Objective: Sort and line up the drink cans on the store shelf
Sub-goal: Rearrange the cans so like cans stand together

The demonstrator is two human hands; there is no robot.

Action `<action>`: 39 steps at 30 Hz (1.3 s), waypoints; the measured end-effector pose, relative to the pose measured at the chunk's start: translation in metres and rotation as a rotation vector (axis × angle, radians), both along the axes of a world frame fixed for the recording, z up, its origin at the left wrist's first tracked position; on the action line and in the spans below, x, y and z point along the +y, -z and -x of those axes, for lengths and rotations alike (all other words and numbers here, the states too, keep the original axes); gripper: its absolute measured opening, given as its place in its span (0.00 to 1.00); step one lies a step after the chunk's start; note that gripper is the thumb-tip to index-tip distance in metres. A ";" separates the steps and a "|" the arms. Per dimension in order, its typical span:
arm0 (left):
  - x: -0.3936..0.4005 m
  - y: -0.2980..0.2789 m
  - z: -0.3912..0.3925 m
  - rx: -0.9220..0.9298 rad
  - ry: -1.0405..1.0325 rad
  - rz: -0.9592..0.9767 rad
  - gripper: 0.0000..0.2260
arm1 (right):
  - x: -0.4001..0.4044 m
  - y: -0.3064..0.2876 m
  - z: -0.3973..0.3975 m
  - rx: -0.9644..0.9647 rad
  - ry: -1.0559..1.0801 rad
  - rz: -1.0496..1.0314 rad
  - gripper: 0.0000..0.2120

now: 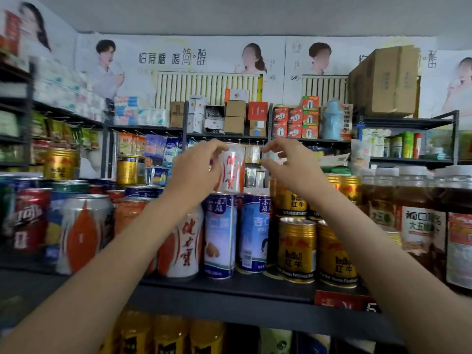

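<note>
Bare forearms reach up: left hand [198, 166] grips a white-and-orange can [233, 167] atop a blue can [220, 233]; right hand [288, 166] hovers loosely curled, empty. Rigid, slick, likely heavy; best held mid-wall.

Dark store shelf [229, 290], blue-white cans [221, 236], gold Red Bull cans [297, 249], orange-white cans [83, 233], jars [419, 226]
</note>
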State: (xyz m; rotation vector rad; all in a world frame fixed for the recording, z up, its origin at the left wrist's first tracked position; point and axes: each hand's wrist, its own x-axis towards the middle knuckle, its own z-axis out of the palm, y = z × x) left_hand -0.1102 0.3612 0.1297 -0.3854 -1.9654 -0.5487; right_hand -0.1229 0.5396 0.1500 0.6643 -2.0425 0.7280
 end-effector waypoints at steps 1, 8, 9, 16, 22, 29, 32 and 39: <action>-0.014 0.000 -0.003 -0.035 -0.002 -0.025 0.14 | -0.013 -0.003 0.001 -0.011 -0.009 -0.003 0.15; -0.087 -0.001 -0.004 -0.242 0.070 0.025 0.10 | -0.076 -0.003 0.023 -0.371 -0.137 0.118 0.38; -0.095 -0.001 -0.005 -0.248 0.082 0.038 0.10 | -0.081 -0.002 0.027 -0.379 -0.109 0.138 0.38; -0.128 0.006 -0.006 -0.344 0.211 0.142 0.06 | -0.096 -0.008 0.009 -0.097 0.114 0.224 0.33; -0.134 0.010 -0.018 -0.428 0.313 0.264 0.04 | -0.102 0.006 -0.021 -0.110 0.164 -0.078 0.12; -0.112 0.015 -0.034 -0.349 0.294 0.274 0.07 | -0.092 0.030 -0.027 -0.230 0.155 -0.118 0.11; -0.104 0.024 -0.035 -0.322 0.262 0.308 0.08 | -0.090 0.033 -0.029 -0.256 0.268 -0.229 0.12; -0.098 0.029 -0.041 -0.339 0.158 0.335 0.07 | -0.080 0.044 -0.042 -0.230 0.210 -0.311 0.13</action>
